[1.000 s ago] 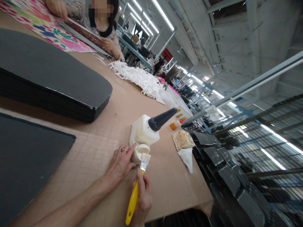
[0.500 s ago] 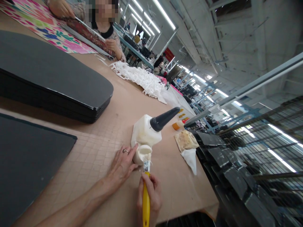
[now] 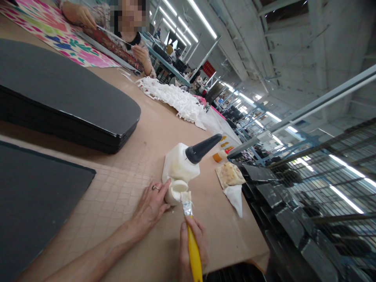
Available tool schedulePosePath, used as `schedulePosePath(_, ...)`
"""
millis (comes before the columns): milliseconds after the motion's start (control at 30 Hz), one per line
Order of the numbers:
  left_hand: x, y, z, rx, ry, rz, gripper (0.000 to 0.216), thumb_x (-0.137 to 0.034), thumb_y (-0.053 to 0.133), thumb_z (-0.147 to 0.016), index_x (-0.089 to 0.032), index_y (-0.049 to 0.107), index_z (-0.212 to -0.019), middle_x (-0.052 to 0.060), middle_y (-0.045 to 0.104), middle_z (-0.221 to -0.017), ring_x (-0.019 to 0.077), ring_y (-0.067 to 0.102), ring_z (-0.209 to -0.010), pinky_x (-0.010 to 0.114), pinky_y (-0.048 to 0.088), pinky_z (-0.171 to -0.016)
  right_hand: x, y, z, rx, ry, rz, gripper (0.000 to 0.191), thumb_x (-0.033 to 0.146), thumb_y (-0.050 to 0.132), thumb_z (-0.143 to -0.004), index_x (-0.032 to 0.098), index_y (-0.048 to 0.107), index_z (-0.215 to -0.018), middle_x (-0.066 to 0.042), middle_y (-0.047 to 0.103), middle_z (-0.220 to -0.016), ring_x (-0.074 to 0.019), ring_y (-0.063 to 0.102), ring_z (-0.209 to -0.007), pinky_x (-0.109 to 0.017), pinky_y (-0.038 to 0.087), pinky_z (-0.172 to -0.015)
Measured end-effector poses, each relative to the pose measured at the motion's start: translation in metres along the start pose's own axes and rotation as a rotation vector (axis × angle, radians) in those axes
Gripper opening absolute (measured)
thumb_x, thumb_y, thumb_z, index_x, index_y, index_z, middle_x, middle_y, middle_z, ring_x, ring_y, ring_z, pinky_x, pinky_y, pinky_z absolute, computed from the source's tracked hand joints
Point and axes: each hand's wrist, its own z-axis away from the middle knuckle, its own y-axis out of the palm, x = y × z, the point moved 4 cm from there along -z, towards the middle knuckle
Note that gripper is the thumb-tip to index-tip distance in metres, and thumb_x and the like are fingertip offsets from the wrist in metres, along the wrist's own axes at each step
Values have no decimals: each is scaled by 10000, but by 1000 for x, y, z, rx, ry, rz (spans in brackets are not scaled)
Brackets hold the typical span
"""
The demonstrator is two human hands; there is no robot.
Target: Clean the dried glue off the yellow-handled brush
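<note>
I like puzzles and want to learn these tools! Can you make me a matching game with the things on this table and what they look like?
1 brush
2 big bottle
3 small pot
4 stack of boards

A black pointed cap
B touched by the left hand
C yellow handle, in the right hand
D flat and black, far left

Pairs: 1-C, 2-A, 3-B, 4-D

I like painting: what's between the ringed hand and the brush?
A small white pot, touched by the left hand, the brush at its rim; head view.
</note>
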Motion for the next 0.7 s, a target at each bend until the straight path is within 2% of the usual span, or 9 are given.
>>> schedulePosePath(133,-2,-2,-1,28,-12,7,655,-124,628,-701,-176,344,-1288,73,519,-1065,242,445,-1011,394,394,-901,-13,10,-1,76,-30,12,176,233,584,-768,155,660,-906,-63,649,-833,-148,609,-759,-228,475,-683)
schedulePosePath(300,-4,-6,-1,37,-17,2,656,-107,616,-694,-174,345,-1287,77,523,-1061,244,454,-1013,401,395,-896,-12,1,16,49,205,-40,221,334,574,-771,157,668,-864,-65,630,-859,-163,584,-811,-254,444,-730)
schedulePosePath(400,-4,-6,-1,52,-21,-4,655,-120,620,-695,-166,346,-1289,81,525,-1051,248,452,-1019,403,398,-891,-8,-8,20,-43,327,-90,256,365,610,-737,149,652,-868,-65,619,-865,-167,570,-802,-272,438,-721)
schedulePosePath(533,-1,-2,0,26,-8,-10,669,-123,610,-704,-175,323,-1306,81,515,-1073,252,437,-1045,409,388,-910,-16,-2,13,-192,568,-447,253,359,607,-741,163,604,-899,-3,579,-708,-104,515,-590,-254,437,-579)
schedulePosePath(600,-1,-1,1,-2,0,-7,672,-110,599,-705,-199,316,-1308,71,514,-1076,245,440,-1040,420,377,-924,-21,10,7,-205,654,-645,255,368,616,-730,165,599,-883,9,564,-691,-91,498,-561,-247,437,-556)
schedulePosePath(700,-2,-3,0,5,-6,11,652,-104,597,-709,-189,331,-1298,72,516,-1069,236,443,-1020,401,393,-902,-27,25,8,-190,782,-725,275,364,650,-700,161,599,-879,16,569,-688,-84,506,-568,-226,442,-549)
